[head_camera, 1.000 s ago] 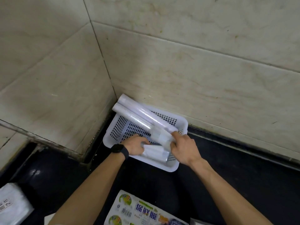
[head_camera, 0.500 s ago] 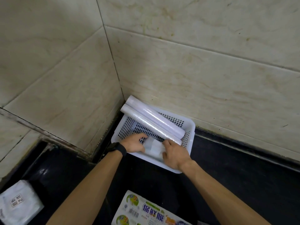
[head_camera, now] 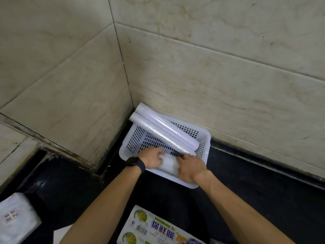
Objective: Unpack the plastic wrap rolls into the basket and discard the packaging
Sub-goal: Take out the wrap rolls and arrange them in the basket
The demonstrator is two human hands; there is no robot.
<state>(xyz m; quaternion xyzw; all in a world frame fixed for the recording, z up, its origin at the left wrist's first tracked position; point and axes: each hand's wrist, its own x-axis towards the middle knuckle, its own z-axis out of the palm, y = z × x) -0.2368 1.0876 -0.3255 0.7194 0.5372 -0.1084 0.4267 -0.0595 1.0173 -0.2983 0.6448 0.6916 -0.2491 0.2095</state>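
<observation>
We see both forearms coming up from the bottom edge and converging over the near half of a white perforated basket (head_camera: 134, 140), wrists level and backs of the hands turned up. The left hand (head_camera: 153, 158), with a black watch (head_camera: 135, 163) strapped just behind it, has its fingers curled round the left end of a short wrapped roll (head_camera: 168, 164), knuckles bunched against it. The right hand (head_camera: 190, 169) lies over the roll's other end, palm down, fingers bent over the far side of it and the thumb tucked at the near side; its fingertips are hidden under the hand, so we cannot tell how tightly they close. The roll sits between the two hands, low inside the basket against its near wall; whether it rests on the floor of the basket we cannot tell.

Just beyond the fingers of both hands, two long rolls (head_camera: 163, 136) lie side by side and touching, running diagonally from in front of the right hand away past the left, their far ends sticking out over the basket's far corner. Behind the wrists, between the two forearms, flat printed packaging (head_camera: 158, 229) lies on the black counter (head_camera: 246, 191). Well off to the outside of the left forearm is a white packet (head_camera: 15, 224). Beige wall tiles (head_camera: 211, 85) rise beyond the hands
</observation>
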